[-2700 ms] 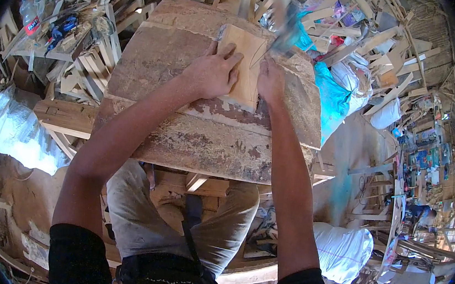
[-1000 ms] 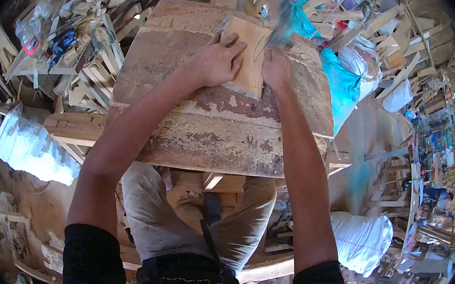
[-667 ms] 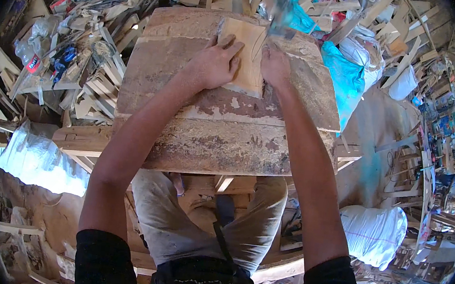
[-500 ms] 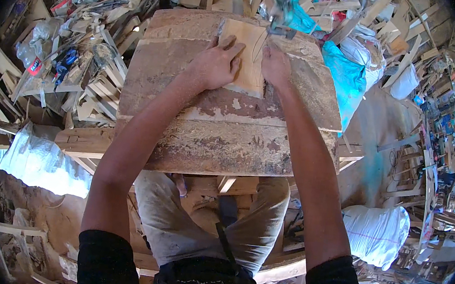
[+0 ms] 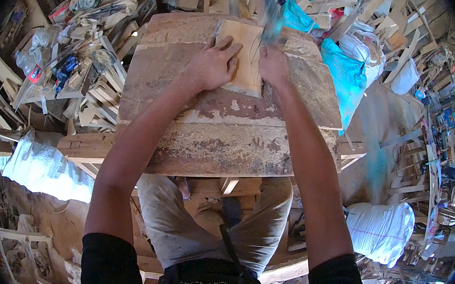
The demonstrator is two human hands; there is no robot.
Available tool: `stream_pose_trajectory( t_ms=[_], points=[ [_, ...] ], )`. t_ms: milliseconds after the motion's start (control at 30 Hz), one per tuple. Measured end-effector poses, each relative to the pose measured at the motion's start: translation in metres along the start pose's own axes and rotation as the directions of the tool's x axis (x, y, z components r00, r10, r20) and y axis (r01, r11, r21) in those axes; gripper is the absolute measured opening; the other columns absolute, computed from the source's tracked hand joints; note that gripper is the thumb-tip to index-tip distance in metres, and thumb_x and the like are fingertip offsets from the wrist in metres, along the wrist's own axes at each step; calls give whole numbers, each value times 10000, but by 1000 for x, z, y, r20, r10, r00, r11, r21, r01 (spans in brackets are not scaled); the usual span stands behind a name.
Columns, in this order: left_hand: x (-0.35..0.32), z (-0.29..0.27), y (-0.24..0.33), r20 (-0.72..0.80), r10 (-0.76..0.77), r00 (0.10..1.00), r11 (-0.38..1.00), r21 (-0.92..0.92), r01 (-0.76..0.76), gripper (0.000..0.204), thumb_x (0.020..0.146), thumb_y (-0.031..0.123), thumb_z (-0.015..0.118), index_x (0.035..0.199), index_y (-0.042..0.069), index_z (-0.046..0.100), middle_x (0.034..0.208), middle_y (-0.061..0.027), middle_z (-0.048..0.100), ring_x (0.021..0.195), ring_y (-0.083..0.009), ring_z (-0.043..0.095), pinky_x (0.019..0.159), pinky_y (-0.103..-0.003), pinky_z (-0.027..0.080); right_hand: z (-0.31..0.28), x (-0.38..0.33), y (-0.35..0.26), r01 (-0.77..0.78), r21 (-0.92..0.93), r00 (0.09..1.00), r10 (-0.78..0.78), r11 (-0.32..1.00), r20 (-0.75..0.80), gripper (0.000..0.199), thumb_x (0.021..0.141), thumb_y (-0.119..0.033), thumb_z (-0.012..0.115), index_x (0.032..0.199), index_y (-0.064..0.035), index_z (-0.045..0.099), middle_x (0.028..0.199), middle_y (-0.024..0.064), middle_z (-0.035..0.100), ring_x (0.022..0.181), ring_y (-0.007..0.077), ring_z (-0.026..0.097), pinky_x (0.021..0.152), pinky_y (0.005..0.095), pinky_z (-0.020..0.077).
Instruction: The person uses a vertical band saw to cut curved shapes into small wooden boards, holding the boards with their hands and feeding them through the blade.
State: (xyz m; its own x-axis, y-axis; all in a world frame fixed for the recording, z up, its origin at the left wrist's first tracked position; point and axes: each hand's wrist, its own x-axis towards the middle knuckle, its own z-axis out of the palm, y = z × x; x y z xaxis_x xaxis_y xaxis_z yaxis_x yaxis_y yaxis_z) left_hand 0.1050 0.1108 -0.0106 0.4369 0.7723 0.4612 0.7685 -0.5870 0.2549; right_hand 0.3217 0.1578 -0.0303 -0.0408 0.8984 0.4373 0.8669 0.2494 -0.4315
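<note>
Plainly, the left hand (image 5: 213, 67) spreads over the board (image 5: 247, 77); whether the right hand (image 5: 273, 67), near a blurred object (image 5: 272, 21), grips is unclear.

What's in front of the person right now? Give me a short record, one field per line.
Left hand: spread on the wooden board
Right hand: at the board's right edge; grip unclear
Board: flat, curved lines near its right edge
Under it: worn wooden worktable
Beyond right hand: blurred teal-grey object, kind unclear
Left side: plastic bottle, wood scraps
Right side: turquoise sack
</note>
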Motion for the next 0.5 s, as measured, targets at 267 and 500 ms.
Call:
stream_pose_trajectory(
  t_ms=[267, 500],
  points=[
    [2, -4, 4, 18, -23, 1000, 1000, -9, 23, 497, 1029, 292, 466, 1457, 50, 541, 1491, -291, 526, 1293, -423, 598, 1248, -537, 318, -6, 7, 2, -17, -142, 984, 42, 990, 174, 453, 1054, -348, 460, 1180, 14, 701, 1145, 328, 688, 1109, 517, 648, 994, 590, 498],
    [4, 0, -4, 8, -1, 1000, 1000, 11, 1, 486, 1034, 297, 476, 1460, 73, 547, 1520, -282, 502, 1289, -450, 593, 1204, -530, 379, -8, 7, -6, -56, -59, 990, 63, 997, 127, 455, 1053, -325, 460, 1311, 5, 639, 1214, 314, 675, 1128, 506, 646, 1013, 588, 489]
  ],
)
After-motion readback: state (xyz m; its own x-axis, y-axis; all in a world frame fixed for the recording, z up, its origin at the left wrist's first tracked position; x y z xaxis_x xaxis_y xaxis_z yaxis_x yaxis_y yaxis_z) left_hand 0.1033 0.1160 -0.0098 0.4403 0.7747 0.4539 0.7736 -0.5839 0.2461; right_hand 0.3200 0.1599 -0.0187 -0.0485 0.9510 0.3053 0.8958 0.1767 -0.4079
